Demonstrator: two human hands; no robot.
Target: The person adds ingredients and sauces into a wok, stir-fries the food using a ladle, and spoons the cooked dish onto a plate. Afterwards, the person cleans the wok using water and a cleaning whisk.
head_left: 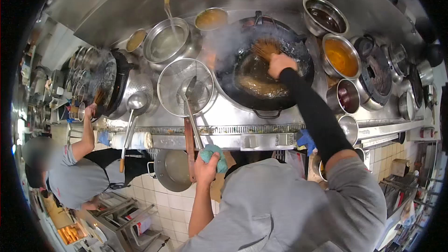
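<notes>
My right hand point(281, 64) is closed around a bamboo wok brush point(266, 48), its bristles inside a large black wok point(226, 81). Brownish, foamy liquid point(261, 81) lies in the wok, and steam rises from it. At the front edge of the stove, my left hand point(205, 168) is closed on a crumpled green cloth point(215, 155). A metal ladle point(192, 116) rests in a round mesh strainer point(163, 91), its handle reaching down to that hand. Whether the fingers also grip this handle, I cannot tell. The strainer's wooden handle point(189, 147) runs beside the hand.
Pots of orange liquid point(340, 56) and dark liquid point(324, 17) stand right of the wok. A water pot point(165, 42) sits behind the strainer. On the left, a co-worker point(86, 172) holds a brush at another wok point(120, 81). Below the counter hangs a pot point(172, 170).
</notes>
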